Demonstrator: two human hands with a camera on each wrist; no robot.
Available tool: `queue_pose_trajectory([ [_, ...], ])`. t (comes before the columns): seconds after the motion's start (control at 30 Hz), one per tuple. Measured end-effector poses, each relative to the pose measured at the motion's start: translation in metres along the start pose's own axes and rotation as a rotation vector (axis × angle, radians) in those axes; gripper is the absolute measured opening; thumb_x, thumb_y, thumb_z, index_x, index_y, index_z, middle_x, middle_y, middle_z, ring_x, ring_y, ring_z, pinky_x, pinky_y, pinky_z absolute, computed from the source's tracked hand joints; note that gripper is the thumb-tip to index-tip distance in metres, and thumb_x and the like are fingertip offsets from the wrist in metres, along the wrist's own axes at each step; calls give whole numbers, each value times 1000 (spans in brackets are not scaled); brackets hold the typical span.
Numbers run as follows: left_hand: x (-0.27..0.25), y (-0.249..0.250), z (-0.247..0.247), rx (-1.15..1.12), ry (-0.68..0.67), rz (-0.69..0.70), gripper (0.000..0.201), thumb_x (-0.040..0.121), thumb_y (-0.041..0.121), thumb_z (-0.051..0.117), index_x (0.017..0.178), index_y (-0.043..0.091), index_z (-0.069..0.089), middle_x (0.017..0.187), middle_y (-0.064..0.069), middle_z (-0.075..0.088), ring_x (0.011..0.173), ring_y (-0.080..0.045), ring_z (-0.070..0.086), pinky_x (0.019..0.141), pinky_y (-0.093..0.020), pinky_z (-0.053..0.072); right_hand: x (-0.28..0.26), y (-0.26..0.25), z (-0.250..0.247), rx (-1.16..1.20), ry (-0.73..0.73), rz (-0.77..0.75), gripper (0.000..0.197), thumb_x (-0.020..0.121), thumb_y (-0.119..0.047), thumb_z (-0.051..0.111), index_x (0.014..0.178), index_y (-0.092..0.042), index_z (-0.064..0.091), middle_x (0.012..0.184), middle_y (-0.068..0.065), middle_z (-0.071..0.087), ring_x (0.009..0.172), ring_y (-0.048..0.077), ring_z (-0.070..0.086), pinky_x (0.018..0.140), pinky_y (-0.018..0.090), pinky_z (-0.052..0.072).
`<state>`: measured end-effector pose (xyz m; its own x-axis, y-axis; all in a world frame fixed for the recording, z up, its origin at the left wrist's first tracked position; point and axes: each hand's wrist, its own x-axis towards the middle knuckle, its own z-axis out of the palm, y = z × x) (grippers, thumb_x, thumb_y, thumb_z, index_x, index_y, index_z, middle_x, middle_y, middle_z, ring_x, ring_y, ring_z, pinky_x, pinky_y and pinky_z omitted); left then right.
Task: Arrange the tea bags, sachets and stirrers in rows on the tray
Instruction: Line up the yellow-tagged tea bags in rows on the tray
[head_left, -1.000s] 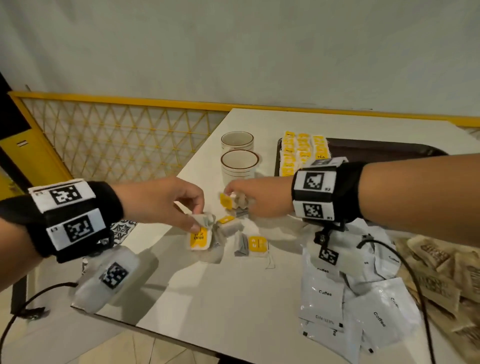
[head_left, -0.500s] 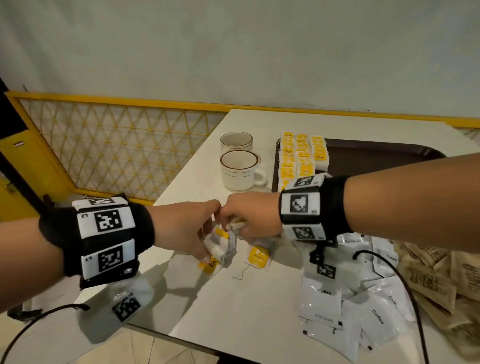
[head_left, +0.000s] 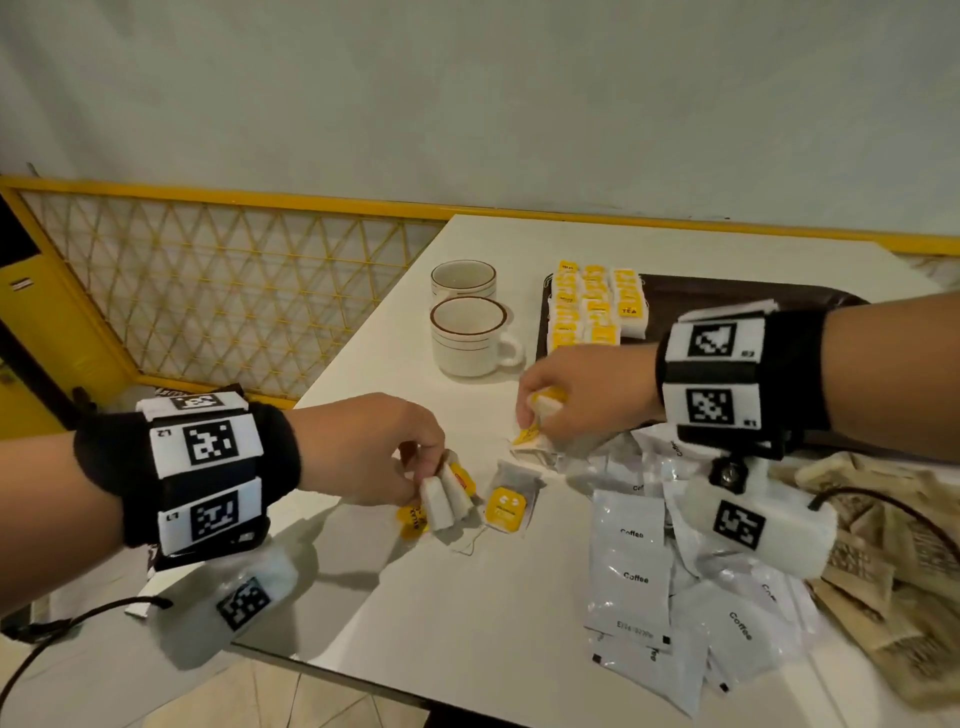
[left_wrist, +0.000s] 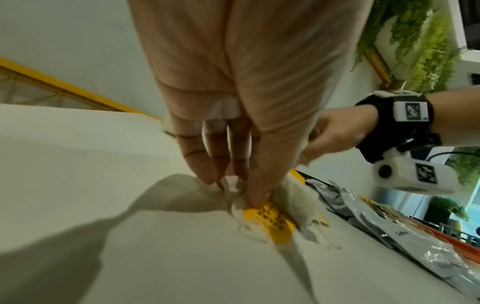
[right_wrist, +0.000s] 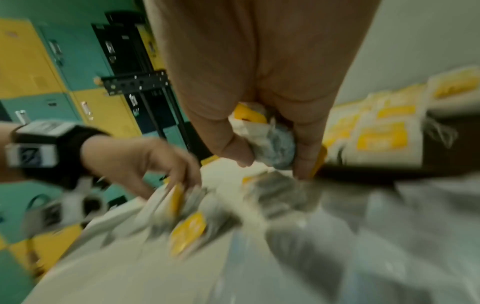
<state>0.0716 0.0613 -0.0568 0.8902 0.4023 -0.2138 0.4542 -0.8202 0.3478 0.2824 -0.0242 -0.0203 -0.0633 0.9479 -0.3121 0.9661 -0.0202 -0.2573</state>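
On the dark tray (head_left: 753, 296) at the far side of the white table (head_left: 467, 623), tea bags (head_left: 597, 306) with yellow labels already lie in three short rows at its left end — the rest of the tray shows bare. Just left of it stand two white cups (head_left: 467, 332), one behind the other; I can't see anything inside either.

My left hand (head_left: 374, 447) pinches a small bunch of tea bags (head_left: 447, 493) by their tops, their lower ends touching the table; the left wrist view shows my fingertips (left_wrist: 257, 197) pressed onto one with a yellow label. My right hand (head_left: 587, 400) is curled round another few tea bags (right_wrist: 265, 137), held just above the table near the tray's front edge.

Between my hands one loose tea bag (head_left: 509, 504) lies flat, its string trailing. To the right sits a heap of white coffee sachets (head_left: 634, 582), and beyond them brown sachets (head_left: 872, 561) — all off the tray.
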Motion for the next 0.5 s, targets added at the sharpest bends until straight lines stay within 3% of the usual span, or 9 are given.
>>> queue_pose_trajectory([
  [0.1, -1, 2, -2, -90, 26, -35, 20, 80, 17, 66, 80, 33, 54, 92, 14, 61, 73, 6, 55, 69, -17, 49, -2, -9, 21, -97, -137, -59, 52, 77, -48, 71, 122, -30, 52, 120, -5, 51, 106, 17, 54, 93, 36, 49],
  [0.17, -5, 5, -5, -222, -32, -52, 27, 80, 25, 70, 97, 35, 51, 103, 10, 57, 77, 4, 57, 67, -20, 51, -1, -17, 32, -218, -160, -78, 70, 70, -55, 75, 128, -29, 45, 123, -2, 43, 108, 19, 50, 93, 38, 48],
  [0.23, -6, 10, -5, -161, -129, -60, 49, 76, 41, 75, 113, 42, 43, 113, 13, 48, 95, 0, 55, 77, -20, 51, 1, -24, 39, -282, -129, -80, 65, 73, -50, 75, 125, -27, 44, 119, 2, 39, 103, 21, 45, 87, 34, 45],
  [0.3, -5, 14, 1, 5, -170, -62, 57, 71, 48, 77, 115, 45, 40, 112, 14, 40, 102, -7, 51, 87, -23, 47, 5, -30, 42, -271, -86, -102, 50, 79, -40, 72, 120, -24, 49, 113, 4, 37, 96, 22, 42, 79, 30, 40],
  [0.4, 2, 15, 7, 92, -177, -51, 45, 73, 40, 77, 103, 42, 44, 102, 11, 38, 93, -12, 50, 82, -24, 45, 9, -33, 41, -218, -47, -182, 33, 82, -26, 71, 110, -16, 57, 102, 3, 43, 85, 18, 45, 71, 27, 38],
  [0.5, 6, 10, 5, 3, -230, -59, 36, 73, 34, 78, 91, 36, 48, 98, 3, 55, 83, -19, 58, 73, -31, 49, 10, -26, 36, -148, 6, -195, 23, 81, -21, 70, 99, -20, 56, 95, -2, 49, 83, 16, 47, 71, 28, 40],
])
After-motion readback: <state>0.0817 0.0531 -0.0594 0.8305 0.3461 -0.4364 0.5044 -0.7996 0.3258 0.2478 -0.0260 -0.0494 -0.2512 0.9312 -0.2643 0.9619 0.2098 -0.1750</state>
